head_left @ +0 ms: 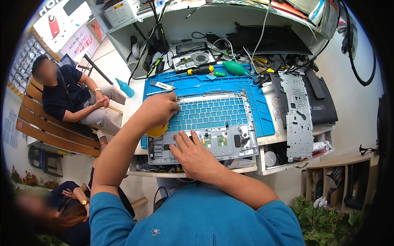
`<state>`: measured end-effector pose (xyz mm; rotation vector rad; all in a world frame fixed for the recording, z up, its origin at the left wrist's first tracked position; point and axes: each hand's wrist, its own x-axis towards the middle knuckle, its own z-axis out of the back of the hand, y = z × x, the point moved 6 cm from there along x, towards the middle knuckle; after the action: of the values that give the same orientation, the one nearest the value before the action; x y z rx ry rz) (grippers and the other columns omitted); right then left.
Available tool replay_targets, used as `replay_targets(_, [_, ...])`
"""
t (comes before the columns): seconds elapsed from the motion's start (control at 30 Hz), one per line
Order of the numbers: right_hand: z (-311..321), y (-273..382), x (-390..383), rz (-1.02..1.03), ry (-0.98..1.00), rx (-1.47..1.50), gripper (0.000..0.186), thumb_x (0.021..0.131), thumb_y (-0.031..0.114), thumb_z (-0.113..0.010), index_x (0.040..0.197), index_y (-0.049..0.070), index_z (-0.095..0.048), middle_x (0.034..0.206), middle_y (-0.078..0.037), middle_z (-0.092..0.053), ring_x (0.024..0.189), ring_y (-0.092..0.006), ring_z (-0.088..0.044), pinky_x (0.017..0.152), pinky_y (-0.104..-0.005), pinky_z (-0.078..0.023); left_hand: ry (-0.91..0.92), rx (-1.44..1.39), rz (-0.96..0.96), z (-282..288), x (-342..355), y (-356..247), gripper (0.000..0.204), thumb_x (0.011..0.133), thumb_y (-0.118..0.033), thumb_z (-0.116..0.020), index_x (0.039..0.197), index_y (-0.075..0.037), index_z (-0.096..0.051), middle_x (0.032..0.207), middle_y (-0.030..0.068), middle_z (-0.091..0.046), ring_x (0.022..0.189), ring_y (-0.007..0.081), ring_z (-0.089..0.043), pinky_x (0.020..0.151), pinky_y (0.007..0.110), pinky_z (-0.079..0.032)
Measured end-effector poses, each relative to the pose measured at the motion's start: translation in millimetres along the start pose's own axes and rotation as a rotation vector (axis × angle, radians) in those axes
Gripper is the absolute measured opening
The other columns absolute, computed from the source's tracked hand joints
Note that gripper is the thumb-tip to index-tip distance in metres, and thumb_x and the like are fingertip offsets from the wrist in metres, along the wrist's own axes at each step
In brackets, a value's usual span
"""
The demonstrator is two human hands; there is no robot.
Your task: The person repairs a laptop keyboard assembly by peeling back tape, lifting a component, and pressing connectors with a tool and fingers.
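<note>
While left hand [158,108] closes round yellow cloth [157,130] at palmrest's left edge, right hand [196,155] lies flat, fingers spread, holding nothing, on laptop palmrest [213,123] atop blue mat [230,84]. Frame prob light, thin, flexy w/ fragile boards; grip by edges.

Top-left corner: rect. wall poster [61,18], white w/ a red phone pictured, and below it a second white sign [82,43] w/ pink/dark print. Top shelf, left of centre: small white box [121,11] w/ red-yellow label. No lit screens visible.
</note>
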<state>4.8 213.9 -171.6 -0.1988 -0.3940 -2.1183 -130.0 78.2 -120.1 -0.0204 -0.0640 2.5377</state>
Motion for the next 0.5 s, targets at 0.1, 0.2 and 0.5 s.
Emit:
replay_targets(0.1, [0.8, -0.7, -0.3, -0.002, -0.001, 0.001, 0.063, 0.084, 0.013, -0.082, 0.14, -0.005, -0.061, 0.149, -0.035, -0.06, 0.152, -0.0506, -0.053, 0.126, -0.067, -0.039, 0.036, -0.018, -0.012, 0.8, -2.6, -2.4, 0.016, 0.098, -0.019, -0.078, 0.109, -0.014, -0.089, 0.109, 0.0069, -0.073, 0.102, 0.0308, -0.076, 0.088, 0.044, -0.061])
replay_targets(0.2, [-0.1, -1.4, -1.7, -0.006, -0.024, 0.004, 0.064, 0.083, 0.014, -0.082, 0.14, -0.005, -0.061, 0.148, -0.035, -0.06, 0.152, -0.0505, -0.053, 0.126, -0.067, -0.039, -0.028, -0.066, 0.035, 9.3, 1.1, 1.8, 0.016, 0.096, -0.019, -0.08, 0.109, -0.015, -0.089, 0.107, 0.0069, -0.074, 0.1, 0.0313, -0.076, 0.088, 0.044, -0.061])
replay_targets(0.5, [-0.1, -1.4, -1.2, -0.018, 0.016, 0.027, 0.059, 0.087, 0.01, -0.076, 0.142, -0.005, -0.062, 0.153, -0.032, -0.056, 0.153, -0.0501, -0.051, 0.128, -0.0672, -0.039, 0.046, -0.044, 0.028, -0.4, 7.4, 1.1, 0.016, 0.096, -0.019, -0.08, 0.108, -0.017, -0.09, 0.11, 0.0064, -0.075, 0.102, 0.0317, -0.077, 0.089, 0.045, -0.061])
